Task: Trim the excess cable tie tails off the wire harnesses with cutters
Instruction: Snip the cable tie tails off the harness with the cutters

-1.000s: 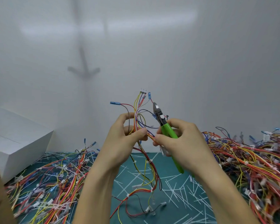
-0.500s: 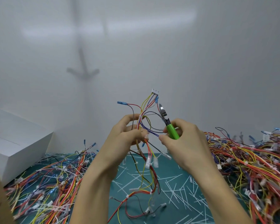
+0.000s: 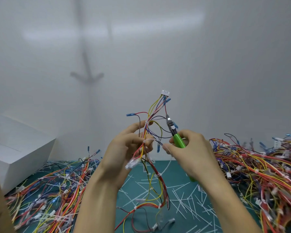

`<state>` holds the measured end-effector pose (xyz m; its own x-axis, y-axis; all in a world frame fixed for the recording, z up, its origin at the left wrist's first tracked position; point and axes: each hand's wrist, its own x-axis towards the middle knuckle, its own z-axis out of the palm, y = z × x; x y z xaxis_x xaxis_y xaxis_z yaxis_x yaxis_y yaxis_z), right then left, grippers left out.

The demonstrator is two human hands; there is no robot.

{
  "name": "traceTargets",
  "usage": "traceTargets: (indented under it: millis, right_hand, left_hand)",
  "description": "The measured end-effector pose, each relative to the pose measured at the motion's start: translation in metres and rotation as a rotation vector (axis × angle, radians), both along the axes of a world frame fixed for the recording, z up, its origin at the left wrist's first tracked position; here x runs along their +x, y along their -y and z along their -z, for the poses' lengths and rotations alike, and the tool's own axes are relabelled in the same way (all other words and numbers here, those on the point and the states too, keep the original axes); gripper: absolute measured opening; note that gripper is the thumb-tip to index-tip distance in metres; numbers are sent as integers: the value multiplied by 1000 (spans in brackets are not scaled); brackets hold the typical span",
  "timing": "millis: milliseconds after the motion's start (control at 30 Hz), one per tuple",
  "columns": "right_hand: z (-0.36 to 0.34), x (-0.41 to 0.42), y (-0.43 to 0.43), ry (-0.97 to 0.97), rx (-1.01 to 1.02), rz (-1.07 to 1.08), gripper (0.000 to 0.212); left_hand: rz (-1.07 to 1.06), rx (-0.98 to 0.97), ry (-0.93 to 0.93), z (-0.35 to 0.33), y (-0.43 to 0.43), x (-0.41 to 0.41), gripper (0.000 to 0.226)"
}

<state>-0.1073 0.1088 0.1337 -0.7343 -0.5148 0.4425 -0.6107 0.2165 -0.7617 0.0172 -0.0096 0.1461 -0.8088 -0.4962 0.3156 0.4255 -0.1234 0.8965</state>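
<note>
Left hand (image 3: 129,148) grips 1 wire harness (image 3: 146,126) at centre; right hand (image 3: 190,153), at its 3 o'clock, clasps green cutters (image 3: 175,134), tips toward 12. Closing among loose wires could nick insulation, not the tie tail (image 3: 149,140).

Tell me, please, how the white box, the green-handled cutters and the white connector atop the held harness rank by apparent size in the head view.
1. white box, largest by far.
2. green-handled cutters, partly hidden in the right hand.
3. white connector, smallest.
No pair looks alike.
</note>
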Motion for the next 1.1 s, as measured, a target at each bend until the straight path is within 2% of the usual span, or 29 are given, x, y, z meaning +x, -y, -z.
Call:
traceTargets:
  millis: [167,267,333,500,567,700,800,933,1100]
  right_hand:
    - [-2,0,-1,174,-63,-193,30]
    - [-3,3,-2,212,-116,-269,45]
    - [-3,3,-2,196,-122,-274,56]
    - [-4,2,0,257,-132,-275,38]
    - [-4,0,-2,273,-126,-271,37]
    - [-7,-2,-9,9,58,-223,49]
    - [-8,-1,-12,-150,225,-196,50]
    - [-7,1,-12,-192,295,-195,47]
    - [-8,-3,-15,-175,328,-242,46]
  left_hand:
    - [37,80,-39,0,6,1,53]
    - [-113,11,-1,1,7,-3,32]
    - [-236,-39,26,3,9,-6,27]
    - [-469,-176,61,9,15,-9,37]
    - [-542,-238,86,9,17,-8,39]
    - [-547,-336,127,9,20,-3,42]
    - [-533,-430,167,8,18,-1,43]
    - [-544,-537,198,7,17,0,44]
    - [-503,-572,177,6,16,2,45]
